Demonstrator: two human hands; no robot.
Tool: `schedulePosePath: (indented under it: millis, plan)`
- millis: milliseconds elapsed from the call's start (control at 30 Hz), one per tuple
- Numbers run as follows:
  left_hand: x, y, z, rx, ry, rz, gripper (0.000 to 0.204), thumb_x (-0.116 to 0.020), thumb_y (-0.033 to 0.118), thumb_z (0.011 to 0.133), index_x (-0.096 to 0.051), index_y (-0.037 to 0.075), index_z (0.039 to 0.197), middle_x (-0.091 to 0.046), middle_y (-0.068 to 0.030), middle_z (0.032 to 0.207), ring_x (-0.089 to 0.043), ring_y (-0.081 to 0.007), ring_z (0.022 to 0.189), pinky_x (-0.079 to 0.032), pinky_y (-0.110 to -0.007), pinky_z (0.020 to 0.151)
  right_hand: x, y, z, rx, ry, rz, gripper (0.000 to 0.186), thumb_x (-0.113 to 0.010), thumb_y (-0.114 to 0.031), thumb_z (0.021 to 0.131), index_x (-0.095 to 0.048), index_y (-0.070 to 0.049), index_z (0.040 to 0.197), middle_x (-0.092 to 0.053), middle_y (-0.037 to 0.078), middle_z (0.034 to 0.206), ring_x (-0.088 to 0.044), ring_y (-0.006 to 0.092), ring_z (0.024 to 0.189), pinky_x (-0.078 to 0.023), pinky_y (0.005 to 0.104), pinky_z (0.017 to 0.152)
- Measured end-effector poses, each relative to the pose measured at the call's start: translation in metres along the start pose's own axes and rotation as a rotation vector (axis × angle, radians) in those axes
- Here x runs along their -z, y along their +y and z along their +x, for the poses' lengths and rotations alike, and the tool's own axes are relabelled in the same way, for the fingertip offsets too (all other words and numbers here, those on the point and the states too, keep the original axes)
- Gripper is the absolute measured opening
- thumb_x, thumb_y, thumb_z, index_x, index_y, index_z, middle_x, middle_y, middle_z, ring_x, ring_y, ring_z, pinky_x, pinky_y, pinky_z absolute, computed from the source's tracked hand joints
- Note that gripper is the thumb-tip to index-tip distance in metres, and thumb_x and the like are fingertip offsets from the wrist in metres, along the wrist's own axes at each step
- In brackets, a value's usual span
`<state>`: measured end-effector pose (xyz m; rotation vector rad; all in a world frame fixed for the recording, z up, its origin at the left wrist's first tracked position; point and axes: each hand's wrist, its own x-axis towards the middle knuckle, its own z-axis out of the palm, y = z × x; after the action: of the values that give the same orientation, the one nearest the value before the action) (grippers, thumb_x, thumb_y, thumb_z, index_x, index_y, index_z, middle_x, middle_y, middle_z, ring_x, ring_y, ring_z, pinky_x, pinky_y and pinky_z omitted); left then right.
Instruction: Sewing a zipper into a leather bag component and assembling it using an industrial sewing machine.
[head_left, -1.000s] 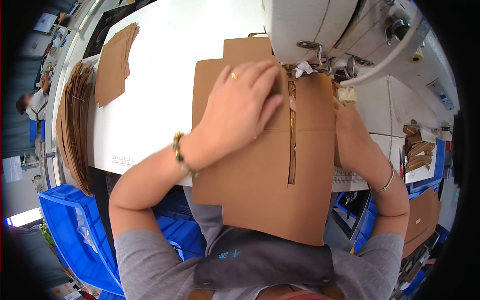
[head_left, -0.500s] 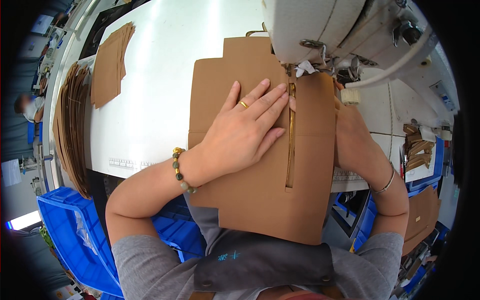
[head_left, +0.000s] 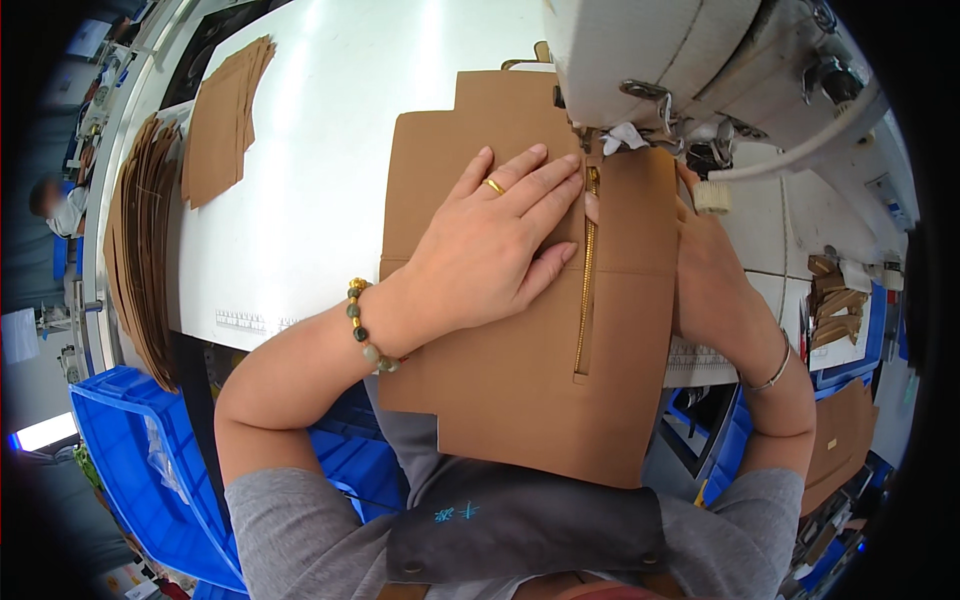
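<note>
On the white sewing table (head_left: 330, 150), the left hand (head_left: 495, 245) lies flat, fingers loosely spread, on a brown leather panel (head_left: 530, 400) left of its gold zipper (head_left: 583, 290). At three o'clock, the right hand (head_left: 705, 275) reaches beneath the panel, fingers hidden. The sewing machine (head_left: 650, 55) stands at twelve.

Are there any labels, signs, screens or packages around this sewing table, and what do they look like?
Ruler strip: on the white table's near edge, left of the left hand; a thin band of small dark marks.
Apron mark: on the dark apron at the bottom, small and blue.
Paper sheet: at the far left edge, white and rectangular, too blurred to tell more.
No screens or packages show.
</note>
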<state>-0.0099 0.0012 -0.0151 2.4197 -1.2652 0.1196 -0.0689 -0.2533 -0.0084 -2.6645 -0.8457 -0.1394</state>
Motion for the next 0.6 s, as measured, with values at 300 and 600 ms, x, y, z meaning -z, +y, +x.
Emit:
schedulePosePath:
  millis: [300,600]
  plan:
    - [-0.0003,-0.0013,0.0013,-0.015,-0.042,0.049,0.059,-0.062,0.03,0.1,-0.05,0.007,0.153,-0.047,-0.0085,0.161,-0.044,-0.0326,0.148,-0.033,-0.059,0.12,0.0011,-0.0011,0.0013,0.0,0.012,-0.016,0.065,-0.072,-0.031,0.086,-0.059,-0.012,0.147,-0.064,0.01,0.142,-0.066,0.0304,0.122,-0.028,0.0678,0.119]
    - [0.002,-0.0018,0.0031,-0.022,-0.066,0.076,0.057,-0.06,0.031,0.101,-0.05,0.007,0.152,-0.046,-0.0079,0.162,-0.044,-0.0333,0.148,-0.034,-0.059,0.12,0.0017,-0.0022,0.0016,-0.031,-0.022,-0.025,0.06,-0.069,-0.026,0.088,-0.06,-0.011,0.146,-0.064,0.013,0.142,-0.06,0.0346,0.13,-0.028,0.068,0.118]
